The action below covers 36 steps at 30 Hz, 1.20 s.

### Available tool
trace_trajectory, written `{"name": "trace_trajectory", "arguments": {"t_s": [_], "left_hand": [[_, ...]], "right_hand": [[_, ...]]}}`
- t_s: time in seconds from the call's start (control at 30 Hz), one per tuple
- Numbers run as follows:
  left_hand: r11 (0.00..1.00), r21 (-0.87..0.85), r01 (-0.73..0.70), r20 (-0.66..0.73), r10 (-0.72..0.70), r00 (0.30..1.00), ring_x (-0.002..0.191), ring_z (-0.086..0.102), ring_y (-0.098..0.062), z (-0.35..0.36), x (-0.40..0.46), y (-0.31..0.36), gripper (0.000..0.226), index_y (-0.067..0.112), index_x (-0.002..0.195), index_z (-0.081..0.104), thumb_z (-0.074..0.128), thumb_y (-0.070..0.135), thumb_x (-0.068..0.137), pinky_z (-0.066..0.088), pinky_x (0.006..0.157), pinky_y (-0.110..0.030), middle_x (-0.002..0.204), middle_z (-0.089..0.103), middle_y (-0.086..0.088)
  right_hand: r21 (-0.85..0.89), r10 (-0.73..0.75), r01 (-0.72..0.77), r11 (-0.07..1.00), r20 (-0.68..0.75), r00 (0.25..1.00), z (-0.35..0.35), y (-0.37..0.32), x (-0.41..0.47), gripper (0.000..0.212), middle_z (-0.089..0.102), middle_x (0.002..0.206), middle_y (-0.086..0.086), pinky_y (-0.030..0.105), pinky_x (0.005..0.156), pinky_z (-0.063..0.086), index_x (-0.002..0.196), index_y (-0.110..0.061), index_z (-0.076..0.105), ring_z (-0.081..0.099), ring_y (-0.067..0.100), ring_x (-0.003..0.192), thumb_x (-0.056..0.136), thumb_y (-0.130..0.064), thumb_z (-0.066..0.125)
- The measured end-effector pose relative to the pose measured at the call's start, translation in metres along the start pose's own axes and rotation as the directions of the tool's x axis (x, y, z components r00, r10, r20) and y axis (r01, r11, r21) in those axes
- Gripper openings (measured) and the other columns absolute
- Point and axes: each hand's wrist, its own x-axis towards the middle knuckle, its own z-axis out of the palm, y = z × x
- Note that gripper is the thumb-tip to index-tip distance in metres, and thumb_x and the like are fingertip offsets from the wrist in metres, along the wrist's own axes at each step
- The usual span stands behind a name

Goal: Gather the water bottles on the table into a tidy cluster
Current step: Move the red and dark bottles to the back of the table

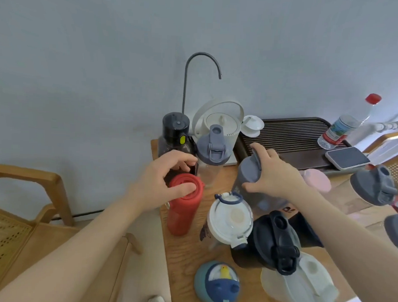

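At the table's ten o'clock corner the left hand has its fingers curled round the cap of the red bottle, while the right hand clasps the lid of a grey bottle at about one o'clock. Both look mid-gather, with several bottles already bunched near centre. Next, I judge, each bottle should slide upright toward that bunch, and the strays at three o'clock remain to fetch.
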Motion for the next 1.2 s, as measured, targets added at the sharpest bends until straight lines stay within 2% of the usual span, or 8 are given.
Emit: {"name": "trace_trajectory", "arguments": {"t_s": [0.17,0.3,0.43,0.6,0.77,0.87,0.97,1.2], "left_hand": [[0.992,0.129,-0.002,0.076,-0.008,0.997,0.109,0.046,0.007,0.007,-0.017,0.001,0.061,0.036,0.112,0.048,0.072,0.047,0.057,0.034,0.089,-0.002,0.115,0.047,0.023],[0.983,0.163,0.083,0.014,-0.087,0.996,0.111,0.045,0.006,0.018,-0.024,0.002,0.057,0.040,0.113,0.047,0.069,0.046,0.061,0.033,0.092,-0.002,0.119,0.046,0.020],[0.969,0.209,0.132,-0.045,-0.125,0.991,0.107,0.045,0.011,0.024,-0.025,0.007,0.057,0.038,0.112,0.046,0.068,0.047,0.060,0.032,0.089,0.001,0.115,0.047,0.023],[0.952,0.245,0.181,-0.074,-0.168,0.983,0.109,0.041,0.017,0.028,-0.029,0.011,0.057,0.044,0.114,0.043,0.065,0.049,0.062,0.029,0.090,0.002,0.117,0.042,0.030],[0.931,0.282,0.234,-0.125,-0.206,0.971,0.108,0.039,0.020,0.035,-0.030,0.012,0.059,0.045,0.116,0.039,0.062,0.053,0.063,0.029,0.088,0.003,0.117,0.038,0.032],[0.910,0.312,0.274,-0.156,-0.235,0.959,0.105,0.042,0.011,0.041,-0.031,0.014,0.061,0.045,0.118,0.037,0.067,0.048,0.065,0.029,0.086,0.000,0.118,0.039,0.023],[0.896,0.328,0.300,-0.184,-0.251,0.950,0.107,0.043,-0.005,0.046,-0.032,0.015,0.062,0.044,0.119,0.036,0.068,0.041,0.066,0.031,0.088,-0.010,0.120,0.039,0.012],[0.864,0.369,0.342,-0.211,-0.280,0.936,0.105,0.042,-0.007,0.048,-0.030,0.021,0.066,0.030,0.127,0.040,0.075,0.028,0.072,0.035,0.090,-0.021,0.119,0.039,0.010]], "right_hand": [[0.061,0.039,-0.032,0.998,-0.112,0.993,-0.001,0.004,0.027,0.096,0.041,0.134,0.012,0.042,0.076,0.047,0.141,-0.031,0.015,0.056,0.038,0.105,0.065,-0.050,0.071],[0.084,0.006,0.005,0.996,-0.131,0.991,-0.003,0.003,0.044,0.094,0.041,0.134,0.014,0.046,0.082,0.048,0.140,-0.030,0.018,0.056,0.042,0.105,0.065,-0.049,0.071],[0.078,-0.007,0.018,0.997,-0.136,0.991,-0.007,0.003,0.061,0.094,0.039,0.137,0.016,0.043,0.077,0.044,0.142,-0.025,0.016,0.056,0.043,0.107,0.068,-0.050,0.069],[0.055,-0.026,0.031,0.998,-0.102,0.994,-0.008,0.007,0.070,0.100,0.036,0.141,0.018,0.049,0.085,0.046,0.146,-0.027,0.008,0.050,0.045,0.115,0.070,-0.058,0.065],[0.000,-0.039,0.039,0.999,-0.111,0.993,-0.012,0.008,0.069,0.104,0.035,0.143,0.018,0.045,0.080,0.047,0.148,-0.027,-0.001,0.048,0.045,0.118,0.072,-0.061,0.062],[-0.008,-0.026,0.025,1.000,-0.112,0.993,-0.010,0.003,0.068,0.105,0.034,0.141,0.019,0.048,0.082,0.046,0.147,-0.027,0.001,0.044,0.047,0.119,0.070,-0.053,0.067],[0.101,-0.019,0.032,0.994,-0.128,0.992,-0.006,0.002,0.064,0.098,0.037,0.136,0.021,0.044,0.073,0.044,0.144,-0.026,0.010,0.046,0.047,0.115,0.070,-0.043,0.071],[0.049,-0.024,0.032,0.998,-0.169,0.985,-0.002,0.007,0.060,0.090,0.039,0.131,0.020,0.043,0.068,0.042,0.140,-0.025,0.018,0.049,0.046,0.110,0.069,-0.042,0.071]]}}
